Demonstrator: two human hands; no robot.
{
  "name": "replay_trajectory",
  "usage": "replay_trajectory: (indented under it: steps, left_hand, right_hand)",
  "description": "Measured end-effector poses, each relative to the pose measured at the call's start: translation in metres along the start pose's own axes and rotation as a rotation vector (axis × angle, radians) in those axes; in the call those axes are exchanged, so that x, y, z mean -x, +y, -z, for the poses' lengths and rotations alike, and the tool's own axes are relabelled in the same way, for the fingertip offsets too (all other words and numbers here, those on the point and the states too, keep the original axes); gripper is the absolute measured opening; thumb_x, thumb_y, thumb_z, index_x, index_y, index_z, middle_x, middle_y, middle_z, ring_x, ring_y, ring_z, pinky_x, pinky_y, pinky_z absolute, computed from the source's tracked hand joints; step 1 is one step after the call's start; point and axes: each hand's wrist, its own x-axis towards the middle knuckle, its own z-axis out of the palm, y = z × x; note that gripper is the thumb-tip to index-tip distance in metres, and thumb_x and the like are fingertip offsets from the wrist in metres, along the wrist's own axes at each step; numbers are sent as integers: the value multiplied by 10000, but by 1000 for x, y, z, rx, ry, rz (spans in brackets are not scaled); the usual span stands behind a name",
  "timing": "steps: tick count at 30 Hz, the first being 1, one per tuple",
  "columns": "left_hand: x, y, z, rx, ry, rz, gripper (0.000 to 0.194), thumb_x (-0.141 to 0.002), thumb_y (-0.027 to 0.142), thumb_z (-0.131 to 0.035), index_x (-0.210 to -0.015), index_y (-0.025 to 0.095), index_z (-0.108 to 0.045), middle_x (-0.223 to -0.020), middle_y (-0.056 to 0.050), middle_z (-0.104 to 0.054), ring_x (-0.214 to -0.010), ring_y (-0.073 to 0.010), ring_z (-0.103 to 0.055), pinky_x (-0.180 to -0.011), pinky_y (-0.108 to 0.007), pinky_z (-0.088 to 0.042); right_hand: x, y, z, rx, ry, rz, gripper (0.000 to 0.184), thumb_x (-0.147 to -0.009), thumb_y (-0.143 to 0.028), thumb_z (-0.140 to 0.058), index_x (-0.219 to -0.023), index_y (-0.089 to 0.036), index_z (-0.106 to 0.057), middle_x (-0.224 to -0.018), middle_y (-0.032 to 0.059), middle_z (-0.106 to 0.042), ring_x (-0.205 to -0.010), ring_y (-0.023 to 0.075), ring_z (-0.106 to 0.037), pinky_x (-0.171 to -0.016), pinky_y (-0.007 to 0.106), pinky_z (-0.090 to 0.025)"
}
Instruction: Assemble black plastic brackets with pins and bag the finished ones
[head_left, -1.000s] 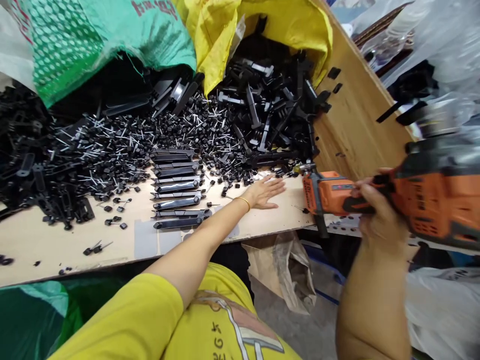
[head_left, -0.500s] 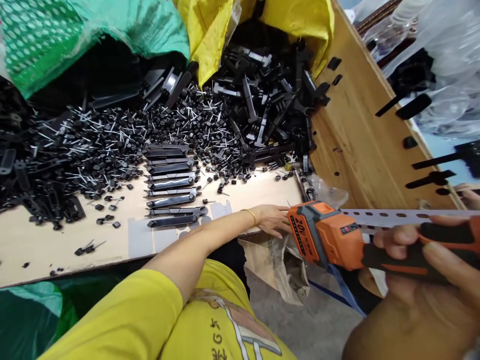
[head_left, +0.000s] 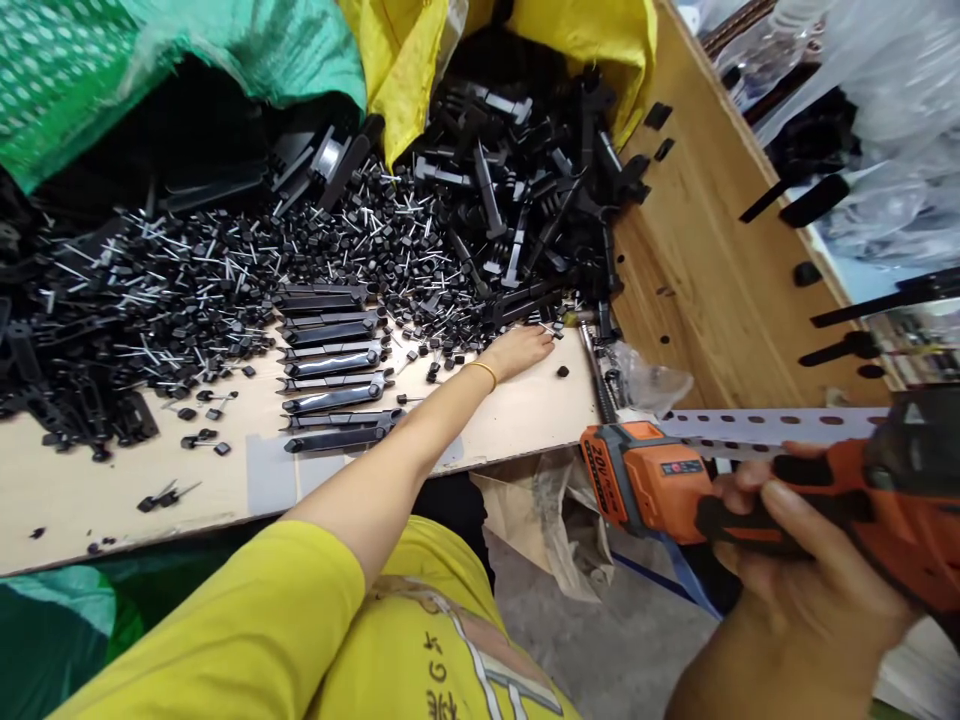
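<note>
My left hand (head_left: 521,350), with a bracelet at its wrist, lies at the near edge of a heap of small black-headed screws (head_left: 420,230). Its fingers are drawn together and point down. A thin metal shank shows by the fingertips; whether it is pinched cannot be made out. My right hand (head_left: 802,560) is wrapped round the dark handle of an orange and black cordless drill (head_left: 667,480), its "20V" battery toward the bench. Left of my left arm, several black clamp-like arms (head_left: 337,360) lie stacked in a column on the board.
Larger black plastic parts (head_left: 517,190) spill from a yellow bag (head_left: 592,40) behind. A green bag (head_left: 247,50) stands at the back left. A wooden panel (head_left: 720,240) bounds the right side. A metal rod (head_left: 596,370) and clear plastic (head_left: 649,380) lie near it.
My left hand has moved from beside the drill's battery up and back to the screws, its spread fingers drawing together. The drill has shifted slightly, and more of its body shows.
</note>
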Motion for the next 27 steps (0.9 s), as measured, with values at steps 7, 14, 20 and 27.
replay_trajectory:
  steps: [7, 14, 20, 27]
  left_hand:
    - [19, 27, 9, 22, -4, -216, 413, -926, 277, -327, -1204, 124, -592, -1295, -135, -567, -1269, -231, -466, -1079, -388, -345]
    - [14, -3, -4, -61, -55, -82, 576, -827, 420, -402, -1377, 253, -429, -1474, 54, -390, -1435, -119, -171, -1204, -382, 35]
    - [7, -28, 12, 47, 25, -115, 614, -740, 281, -397, -1343, 385, -445, -1428, 155, -428, -1430, -93, -177, -1205, -415, -111]
    - [34, -10, 66, 7, -182, -219, 634, -832, 149, -279, -1421, 382, -313, -1519, 209, -200, -1439, -72, -24, -1213, -405, -44]
  right_hand:
    - [-2, 2, -7, -149, -57, 15, 281, -490, -171, -696, -754, -262, -662, -556, -37, -526, -516, 142, -437, -550, 318, -292]
    - [6, 2, -6, -169, -61, 6, 265, -514, -176, -697, -762, -267, -677, -606, -31, -512, -537, 135, -439, -543, 328, -315]
    - [11, 8, -1, -164, -94, 10, 248, -541, -186, -708, -773, -258, -655, -622, -41, -522, -537, 128, -453, -526, 301, -333]
    - [15, 7, -11, -130, -213, -11, 191, -566, -222, -720, -738, -221, -638, -634, -24, -597, -520, 124, -478, -532, 288, -375]
